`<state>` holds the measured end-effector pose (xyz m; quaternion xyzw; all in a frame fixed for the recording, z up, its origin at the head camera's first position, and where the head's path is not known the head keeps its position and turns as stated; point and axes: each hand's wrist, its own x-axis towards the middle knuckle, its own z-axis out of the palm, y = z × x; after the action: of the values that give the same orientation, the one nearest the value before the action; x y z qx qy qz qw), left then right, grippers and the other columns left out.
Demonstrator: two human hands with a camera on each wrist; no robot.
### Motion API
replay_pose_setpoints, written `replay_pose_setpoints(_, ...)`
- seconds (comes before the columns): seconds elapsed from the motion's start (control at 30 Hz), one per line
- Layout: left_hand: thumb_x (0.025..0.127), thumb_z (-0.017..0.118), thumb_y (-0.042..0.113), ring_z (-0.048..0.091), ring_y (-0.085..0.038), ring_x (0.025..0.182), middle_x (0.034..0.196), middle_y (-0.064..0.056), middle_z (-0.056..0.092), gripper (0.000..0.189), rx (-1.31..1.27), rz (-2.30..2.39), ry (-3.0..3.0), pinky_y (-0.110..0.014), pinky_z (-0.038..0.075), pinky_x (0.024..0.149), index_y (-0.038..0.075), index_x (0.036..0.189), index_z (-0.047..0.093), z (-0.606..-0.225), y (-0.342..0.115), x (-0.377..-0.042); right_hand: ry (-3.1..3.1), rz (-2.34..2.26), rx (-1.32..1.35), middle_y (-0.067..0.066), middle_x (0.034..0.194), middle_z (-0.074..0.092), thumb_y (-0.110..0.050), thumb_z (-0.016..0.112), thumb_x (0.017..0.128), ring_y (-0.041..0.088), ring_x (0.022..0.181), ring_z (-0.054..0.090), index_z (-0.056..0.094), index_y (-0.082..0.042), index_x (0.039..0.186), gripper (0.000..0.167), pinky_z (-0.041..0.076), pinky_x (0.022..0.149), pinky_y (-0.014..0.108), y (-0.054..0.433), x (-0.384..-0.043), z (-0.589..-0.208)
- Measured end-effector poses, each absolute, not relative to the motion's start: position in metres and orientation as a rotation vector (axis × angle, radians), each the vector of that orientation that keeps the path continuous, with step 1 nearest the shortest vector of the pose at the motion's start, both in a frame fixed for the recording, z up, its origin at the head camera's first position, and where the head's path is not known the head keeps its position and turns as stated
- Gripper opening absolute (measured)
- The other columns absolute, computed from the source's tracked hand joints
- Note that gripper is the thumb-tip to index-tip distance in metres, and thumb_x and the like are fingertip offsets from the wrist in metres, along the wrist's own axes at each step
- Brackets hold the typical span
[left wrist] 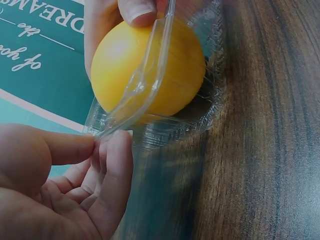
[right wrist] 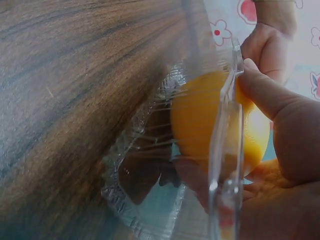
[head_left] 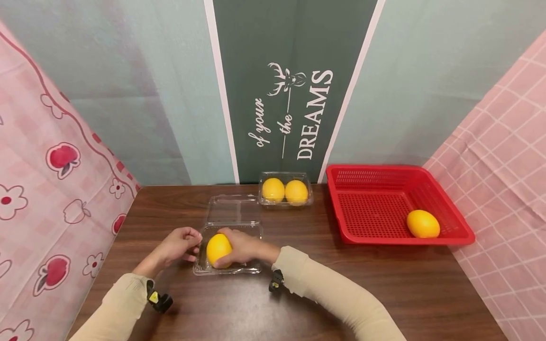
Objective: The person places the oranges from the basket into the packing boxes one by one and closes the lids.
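My right hand (head_left: pixel 244 247) grips a smooth yellow, slightly oval fruit (head_left: pixel 218 250), thumb on one side and fingers on the other. The fruit sits within the left part of the base of an open clear plastic clamshell box (head_left: pixel 251 271), whose lid (head_left: pixel 233 209) lies folded back toward the wall. In the left wrist view, the thumb and forefinger of my left hand (left wrist: pixel 75 175) pinch the box's rim at a corner. Through the clear wall in the right wrist view, the fruit (right wrist: pixel 200 120) shows beside my right fingers.
A closed clear box (head_left: pixel 285 202) with two yellow fruits stands at the back against the wall. To the right, a red plastic basket (head_left: pixel 371 238) holds one yellow fruit (head_left: pixel 423 224). All rest on a dark wooden table (head_left: pixel 307 303), with curtained sides.
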<state>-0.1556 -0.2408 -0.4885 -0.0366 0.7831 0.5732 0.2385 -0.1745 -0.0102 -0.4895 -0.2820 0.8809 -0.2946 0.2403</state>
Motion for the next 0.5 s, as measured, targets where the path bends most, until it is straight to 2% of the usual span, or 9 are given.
replay_pose_setpoints(0.5, 0.105, 0.053, 0.006, 0.059, -0.021, 0.080, 0.093, -0.012, 0.057, 0.018, -0.104, 1.556, 2.141, -0.034, 0.064, 0.067, -0.010, 0.114, 0.054, -0.4918, -0.2425, -0.1576, 2.381, -0.848, -0.764, 0.008, 0.127, 0.058, -0.044, 0.085, 0.081, 0.012, 0.102, 0.057, 0.038, -0.012, 0.151, 0.090, 0.051, 0.085, 0.025, -0.0202, -0.1746, -0.4942)
